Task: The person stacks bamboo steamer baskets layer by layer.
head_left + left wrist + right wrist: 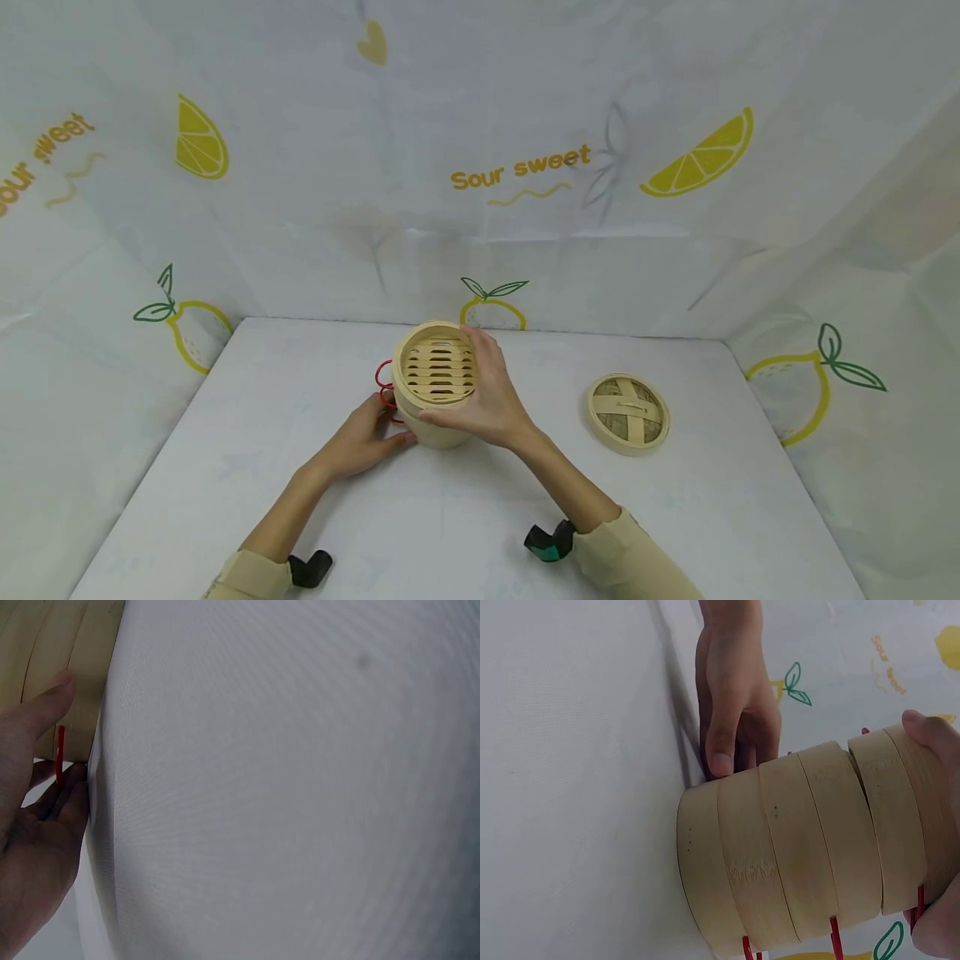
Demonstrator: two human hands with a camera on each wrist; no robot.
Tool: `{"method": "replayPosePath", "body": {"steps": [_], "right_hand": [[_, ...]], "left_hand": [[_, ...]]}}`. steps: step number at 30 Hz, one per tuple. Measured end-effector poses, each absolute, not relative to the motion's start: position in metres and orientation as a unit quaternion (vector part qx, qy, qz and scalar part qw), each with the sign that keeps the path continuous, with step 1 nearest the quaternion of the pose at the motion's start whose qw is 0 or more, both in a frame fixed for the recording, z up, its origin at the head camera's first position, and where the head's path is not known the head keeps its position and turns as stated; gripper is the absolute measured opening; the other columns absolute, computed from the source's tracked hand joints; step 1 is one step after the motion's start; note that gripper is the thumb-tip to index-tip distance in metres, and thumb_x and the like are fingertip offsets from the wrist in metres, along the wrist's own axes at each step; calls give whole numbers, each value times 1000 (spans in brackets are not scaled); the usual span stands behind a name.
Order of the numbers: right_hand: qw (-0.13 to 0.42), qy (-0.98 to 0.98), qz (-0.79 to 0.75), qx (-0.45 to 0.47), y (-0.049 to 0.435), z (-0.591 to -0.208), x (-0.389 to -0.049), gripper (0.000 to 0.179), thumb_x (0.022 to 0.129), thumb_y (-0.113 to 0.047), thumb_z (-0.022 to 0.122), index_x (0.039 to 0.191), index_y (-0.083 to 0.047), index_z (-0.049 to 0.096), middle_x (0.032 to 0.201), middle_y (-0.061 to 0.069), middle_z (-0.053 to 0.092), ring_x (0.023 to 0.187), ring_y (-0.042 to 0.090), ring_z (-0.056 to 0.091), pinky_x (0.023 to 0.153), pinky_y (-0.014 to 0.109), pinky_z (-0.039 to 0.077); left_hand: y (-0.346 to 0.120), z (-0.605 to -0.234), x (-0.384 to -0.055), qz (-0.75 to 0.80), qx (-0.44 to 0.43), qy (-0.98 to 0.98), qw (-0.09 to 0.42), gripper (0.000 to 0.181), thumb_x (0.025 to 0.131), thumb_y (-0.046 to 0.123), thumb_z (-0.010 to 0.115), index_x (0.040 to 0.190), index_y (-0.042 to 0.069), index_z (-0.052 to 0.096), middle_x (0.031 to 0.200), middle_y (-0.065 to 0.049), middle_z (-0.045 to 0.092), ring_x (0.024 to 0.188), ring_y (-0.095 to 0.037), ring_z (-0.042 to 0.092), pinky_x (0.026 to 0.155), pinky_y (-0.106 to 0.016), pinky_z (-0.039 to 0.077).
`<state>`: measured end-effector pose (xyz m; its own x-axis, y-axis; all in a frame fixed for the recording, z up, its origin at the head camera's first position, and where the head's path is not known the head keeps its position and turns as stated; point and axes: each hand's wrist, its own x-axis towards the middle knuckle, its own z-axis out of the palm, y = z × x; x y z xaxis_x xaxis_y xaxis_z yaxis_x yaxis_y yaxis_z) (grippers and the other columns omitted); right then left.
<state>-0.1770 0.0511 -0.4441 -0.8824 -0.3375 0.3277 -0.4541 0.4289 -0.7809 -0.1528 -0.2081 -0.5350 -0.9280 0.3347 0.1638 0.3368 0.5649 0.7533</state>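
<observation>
A tall stack of round bamboo steamer baskets (433,429) stands near the middle of the table, its slatted top facing up. Thumb and fingers of my right hand (491,404) span the top basket (894,817) and grip its sides. A thin wedge-shaped gap shows under the upper part of the stack in the right wrist view. Low on the left side, my left hand (363,437) holds the stack, its thumb on the wall and its fingers by the bottom edge beside a red cord loop (61,750). More red loops (835,937) hang from the baskets.
To the right lies a round woven bamboo lid (628,414) with crossed strips and a small handle. White table (247,467) all around, backed by a printed curtain (420,250) with lemons. Black wrist pieces (311,569) sit by both sleeves.
</observation>
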Motion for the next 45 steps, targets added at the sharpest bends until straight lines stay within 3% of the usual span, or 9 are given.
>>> {"method": "replayPosePath", "body": {"steps": [15, 26, 45], "right_hand": [[32, -864, 449, 224, 48, -439, -178, 128, 64, -44, 104, 167, -13, 34, 169, 11, 37, 157, 34, 38, 128, 59, 44], [35, -869, 436, 230, 47, -436, -177, 127, 65, -46, 103, 166, -13, 34, 169, 13, 38, 156, 36, 40, 126, 61, 45], [10, -878, 426, 217, 47, -432, -177, 128, 66, -49, 101, 168, -14, 31, 168, 13, 38, 153, 36, 41, 124, 61, 46]], "left_hand": [[-207, -535, -153, -427, -191, -884, 4, 60, 93, 25, 88, 144, 10, 60, 142, -6, 68, 138, -22, 62, 121, -53, 52], [-207, -535, -152, -424, -193, -885, 7, 65, 95, 27, 86, 150, 10, 56, 147, -7, 65, 144, -30, 61, 122, -56, 51], [-208, -535, -152, -419, -190, -888, -5, 69, 96, 29, 85, 153, 8, 53, 150, -10, 64, 145, -33, 60, 122, -57, 51]]}}
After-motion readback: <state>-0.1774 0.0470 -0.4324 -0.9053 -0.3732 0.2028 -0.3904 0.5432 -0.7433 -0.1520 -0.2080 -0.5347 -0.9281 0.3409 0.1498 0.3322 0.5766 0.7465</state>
